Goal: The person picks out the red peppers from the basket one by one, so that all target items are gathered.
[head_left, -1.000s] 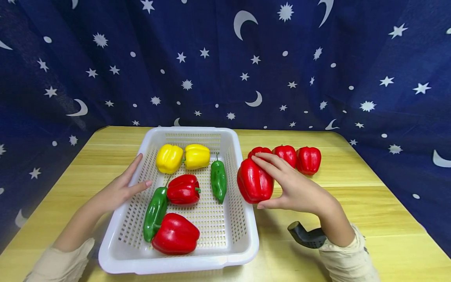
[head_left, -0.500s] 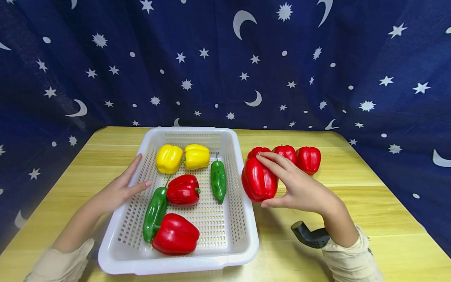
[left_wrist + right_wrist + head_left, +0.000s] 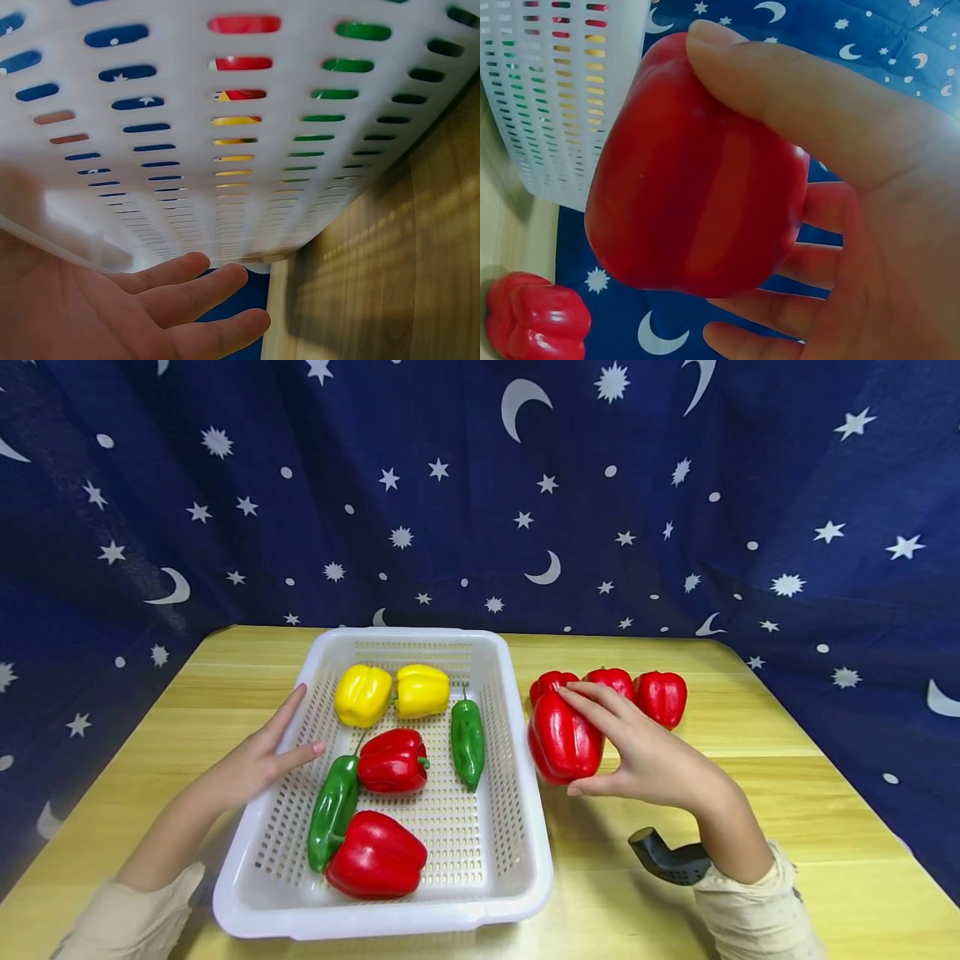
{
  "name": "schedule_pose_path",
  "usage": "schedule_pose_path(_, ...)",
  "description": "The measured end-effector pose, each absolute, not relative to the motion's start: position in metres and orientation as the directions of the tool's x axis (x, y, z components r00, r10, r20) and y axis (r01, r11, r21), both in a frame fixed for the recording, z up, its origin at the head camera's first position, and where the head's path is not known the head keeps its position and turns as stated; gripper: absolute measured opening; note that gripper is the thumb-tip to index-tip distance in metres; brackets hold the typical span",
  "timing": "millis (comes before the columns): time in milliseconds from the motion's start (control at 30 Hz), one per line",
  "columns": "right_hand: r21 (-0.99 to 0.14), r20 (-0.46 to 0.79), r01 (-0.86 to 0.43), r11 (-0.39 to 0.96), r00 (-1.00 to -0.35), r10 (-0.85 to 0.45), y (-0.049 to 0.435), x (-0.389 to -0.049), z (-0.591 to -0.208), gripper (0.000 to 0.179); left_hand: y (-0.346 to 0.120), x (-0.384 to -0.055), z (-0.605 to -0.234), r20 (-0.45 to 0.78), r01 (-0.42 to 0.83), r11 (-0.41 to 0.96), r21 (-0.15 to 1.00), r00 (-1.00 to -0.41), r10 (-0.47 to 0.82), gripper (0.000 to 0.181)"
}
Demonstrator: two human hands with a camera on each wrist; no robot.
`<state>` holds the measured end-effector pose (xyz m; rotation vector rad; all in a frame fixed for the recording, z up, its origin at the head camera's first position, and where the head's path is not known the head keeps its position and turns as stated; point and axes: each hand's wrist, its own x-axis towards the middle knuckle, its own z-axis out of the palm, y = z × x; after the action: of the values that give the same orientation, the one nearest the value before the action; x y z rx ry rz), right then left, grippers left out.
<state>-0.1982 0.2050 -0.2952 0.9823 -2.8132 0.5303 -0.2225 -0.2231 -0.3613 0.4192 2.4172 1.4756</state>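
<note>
My right hand (image 3: pixel 637 752) grips a large red bell pepper (image 3: pixel 564 739) just right of the white plastic basket (image 3: pixel 382 922), thumb on one side and fingers on the other. In the right wrist view the held pepper (image 3: pixel 697 172) appears raised beside the perforated basket wall (image 3: pixel 555 112). My left hand (image 3: pixel 258 764) rests at the basket's left rim, thumb pointing inward over it. From the left wrist, its fingers (image 3: pixel 199 300) extend fairly straight below the rim. The basket contains two yellow bell peppers (image 3: pixel 363 696), two red ones (image 3: pixel 377 856) and two long green peppers (image 3: pixel 468 743).
Behind the right hand, three red bell peppers (image 3: pixel 660 700) line the wooden table (image 3: pixel 750 793); the hand and held pepper partly cover the left ones. A black curved piece (image 3: pixel 671 858) juts out by the right wrist. A dark blue star-patterned cloth (image 3: pixel 450 502) hangs behind the table.
My right hand has shifted a little to the right with the red bell pepper, away from the basket rim. The left hand and basket contents keep their places.
</note>
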Motion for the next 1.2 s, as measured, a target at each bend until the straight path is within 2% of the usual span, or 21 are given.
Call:
schedule_pose_path(800, -0.312, 0.093, -0.564, 0.765, -0.819, -0.566, 0.212, -0.203, -0.321, 0.094, -0.223, -0.222, -0.362, -0.082, 0.101, 0.435, 0.895, -0.92, 0.383, 0.086)
schedule_pose_path(1200, -0.312, 0.041, -0.547, 0.777, -0.824, -0.565, 0.211, -0.212, -0.334, 0.089, -0.222, -0.221, -0.361, -0.089, 0.094, 0.438, 0.894, -0.921, 0.379, 0.087)
